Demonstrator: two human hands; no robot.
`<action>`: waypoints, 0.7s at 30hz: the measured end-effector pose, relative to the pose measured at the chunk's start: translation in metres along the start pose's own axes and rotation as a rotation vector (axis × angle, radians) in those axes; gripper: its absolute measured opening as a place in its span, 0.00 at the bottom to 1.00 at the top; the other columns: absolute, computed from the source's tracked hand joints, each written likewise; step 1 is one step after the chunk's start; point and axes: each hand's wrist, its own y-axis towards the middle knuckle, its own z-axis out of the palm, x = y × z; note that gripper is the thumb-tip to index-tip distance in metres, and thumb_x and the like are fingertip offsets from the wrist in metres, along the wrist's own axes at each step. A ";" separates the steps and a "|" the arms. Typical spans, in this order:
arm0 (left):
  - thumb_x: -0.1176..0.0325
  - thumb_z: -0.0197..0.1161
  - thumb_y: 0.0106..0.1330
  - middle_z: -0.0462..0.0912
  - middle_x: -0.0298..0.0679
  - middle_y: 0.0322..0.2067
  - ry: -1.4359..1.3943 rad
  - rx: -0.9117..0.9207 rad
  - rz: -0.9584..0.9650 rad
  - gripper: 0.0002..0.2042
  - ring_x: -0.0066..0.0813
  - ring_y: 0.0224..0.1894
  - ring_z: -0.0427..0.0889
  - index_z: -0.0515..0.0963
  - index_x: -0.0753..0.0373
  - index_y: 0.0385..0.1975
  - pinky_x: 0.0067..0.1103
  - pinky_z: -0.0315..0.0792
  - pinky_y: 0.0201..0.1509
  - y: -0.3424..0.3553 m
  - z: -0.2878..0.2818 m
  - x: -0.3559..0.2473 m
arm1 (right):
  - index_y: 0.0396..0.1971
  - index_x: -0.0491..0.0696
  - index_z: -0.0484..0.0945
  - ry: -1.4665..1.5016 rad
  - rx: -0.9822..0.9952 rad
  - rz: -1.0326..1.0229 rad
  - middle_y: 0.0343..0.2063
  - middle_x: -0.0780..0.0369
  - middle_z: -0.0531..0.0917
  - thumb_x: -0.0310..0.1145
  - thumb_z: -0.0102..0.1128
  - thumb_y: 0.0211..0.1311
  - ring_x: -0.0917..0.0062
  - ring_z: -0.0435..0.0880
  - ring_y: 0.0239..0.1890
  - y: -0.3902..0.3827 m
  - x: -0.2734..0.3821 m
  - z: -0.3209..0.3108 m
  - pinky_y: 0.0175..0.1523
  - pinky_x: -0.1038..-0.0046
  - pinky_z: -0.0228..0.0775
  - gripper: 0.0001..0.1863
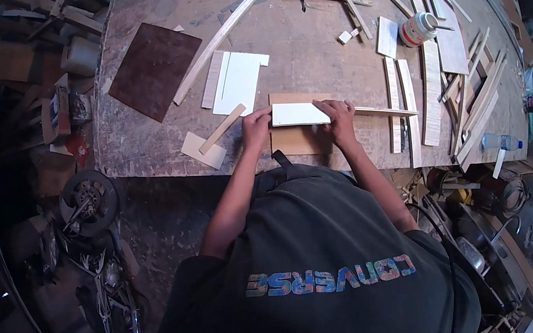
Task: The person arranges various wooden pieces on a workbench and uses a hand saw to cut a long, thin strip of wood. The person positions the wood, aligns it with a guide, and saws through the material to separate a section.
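A small white rectangular panel [297, 114] lies level between my hands near the front edge of the worktable. My left hand [256, 129] pinches its left end, and my right hand [341, 117] grips its right end with fingers on top. Beneath it is a brown board [296, 142], partly covered by the panel. A thin wooden strip [384, 111] runs rightward from beside my right hand. Close to my left hand, a narrow wooden strip [223, 128] rests across a pale square piece [196, 147]. Both thumbs are partly hidden.
On the worktable [302, 40] lie a dark brown board [155, 71], a notched white panel [238, 81] and a long curved strip [227, 35]. Rightward stand an open tub [416, 30], stacked wooden strips [481, 102] and a plastic bottle [501, 142]. A wheel [88, 203] is at lower left.
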 end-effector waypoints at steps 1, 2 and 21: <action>0.67 0.61 0.64 0.87 0.36 0.36 -0.051 -0.008 -0.022 0.14 0.22 0.35 0.85 0.86 0.65 0.46 0.21 0.82 0.34 -0.001 0.002 -0.004 | 0.61 0.62 0.78 0.000 0.002 0.003 0.47 0.63 0.82 0.39 0.61 0.51 0.68 0.79 0.54 0.000 -0.001 0.000 0.68 0.48 0.50 0.31; 0.66 0.62 0.65 0.87 0.35 0.35 -0.034 -0.014 -0.020 0.14 0.22 0.34 0.84 0.86 0.65 0.45 0.21 0.81 0.33 -0.002 0.004 -0.008 | 0.61 0.62 0.78 -0.003 -0.001 0.003 0.47 0.63 0.82 0.38 0.62 0.51 0.68 0.79 0.54 0.000 -0.001 -0.001 0.69 0.48 0.50 0.31; 0.58 0.68 0.65 0.85 0.33 0.30 0.020 -0.037 -0.063 0.15 0.20 0.32 0.83 0.86 0.65 0.41 0.21 0.81 0.30 0.001 0.005 -0.009 | 0.60 0.61 0.78 0.035 0.025 0.021 0.49 0.63 0.82 0.29 0.62 0.42 0.67 0.78 0.56 0.002 0.005 -0.005 0.71 0.47 0.47 0.37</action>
